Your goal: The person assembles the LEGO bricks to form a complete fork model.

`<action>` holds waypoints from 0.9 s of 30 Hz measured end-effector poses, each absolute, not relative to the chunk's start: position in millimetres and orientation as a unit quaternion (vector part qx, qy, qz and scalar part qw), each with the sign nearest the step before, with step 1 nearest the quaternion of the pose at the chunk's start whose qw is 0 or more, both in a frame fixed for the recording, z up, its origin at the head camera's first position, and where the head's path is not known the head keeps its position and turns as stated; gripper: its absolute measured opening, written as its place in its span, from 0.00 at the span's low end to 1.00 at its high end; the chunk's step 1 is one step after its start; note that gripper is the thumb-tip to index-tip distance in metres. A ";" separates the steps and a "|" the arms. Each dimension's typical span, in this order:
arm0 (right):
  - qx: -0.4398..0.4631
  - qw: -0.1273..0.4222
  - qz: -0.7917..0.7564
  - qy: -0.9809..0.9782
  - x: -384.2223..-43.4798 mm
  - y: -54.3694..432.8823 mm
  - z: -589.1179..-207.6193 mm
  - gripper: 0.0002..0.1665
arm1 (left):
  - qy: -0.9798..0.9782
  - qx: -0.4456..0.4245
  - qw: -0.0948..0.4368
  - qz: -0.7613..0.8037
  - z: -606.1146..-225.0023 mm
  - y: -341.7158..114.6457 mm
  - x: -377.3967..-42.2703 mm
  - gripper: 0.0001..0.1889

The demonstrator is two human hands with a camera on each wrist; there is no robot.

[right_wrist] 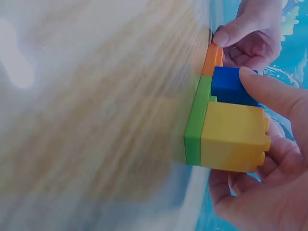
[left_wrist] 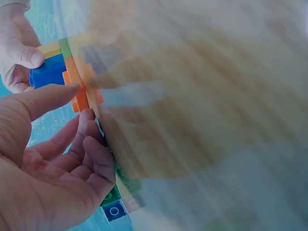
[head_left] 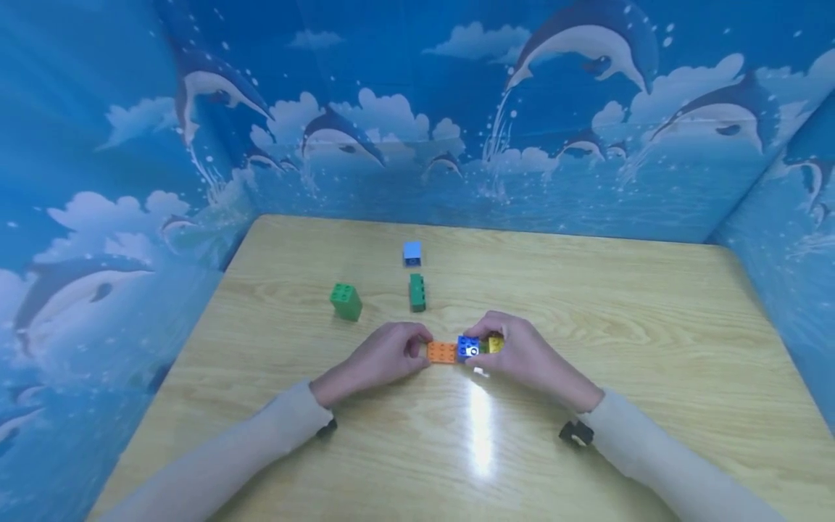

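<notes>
On the wooden table [head_left: 626, 312], my left hand [head_left: 391, 351] pinches the left end of a flat orange brick [head_left: 441, 352] between thumb and fingers. My right hand [head_left: 518, 348] grips a blue brick [head_left: 467, 348] by its sides, studs facing up. In the right wrist view, the blue brick sits across the seam where the orange brick meets a flat green brick [right_wrist: 195, 127]. A yellow brick [right_wrist: 233, 137] stands on the green one, beside the blue; the right fingers curl behind it. From the head camera, the right hand hides most of the yellow and green bricks.
Beyond the left hand stands a tall green brick [head_left: 346, 301]. Farther back lie a dark green brick [head_left: 417, 293] and a light-blue-topped brick [head_left: 412, 254]. Blue dolphin-print walls [head_left: 391, 109] border the table at the back and sides.
</notes>
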State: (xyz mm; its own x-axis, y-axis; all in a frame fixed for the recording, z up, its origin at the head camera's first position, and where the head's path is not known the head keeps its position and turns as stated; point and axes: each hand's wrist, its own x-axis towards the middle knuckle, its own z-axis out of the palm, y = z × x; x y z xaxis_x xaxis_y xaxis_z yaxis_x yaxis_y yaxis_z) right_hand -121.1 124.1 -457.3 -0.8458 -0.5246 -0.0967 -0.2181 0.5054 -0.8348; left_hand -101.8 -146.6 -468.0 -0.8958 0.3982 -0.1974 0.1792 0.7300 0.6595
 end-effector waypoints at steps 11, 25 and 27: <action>-0.184 0.178 -0.479 0.840 -119.3 128.2 -466.3 0.22 | 0.888 0.124 0.106 0.430 -456.3 -158.3 -109.0 0.15; -0.180 0.181 -0.493 0.832 -118.4 127.8 -470.3 0.21 | 0.842 0.032 0.034 0.537 -446.7 -152.9 -154.0 0.27; -0.180 0.181 -0.495 0.830 -118.7 128.4 -470.8 0.21 | 0.837 0.018 0.019 0.547 -448.2 -149.2 -161.1 0.29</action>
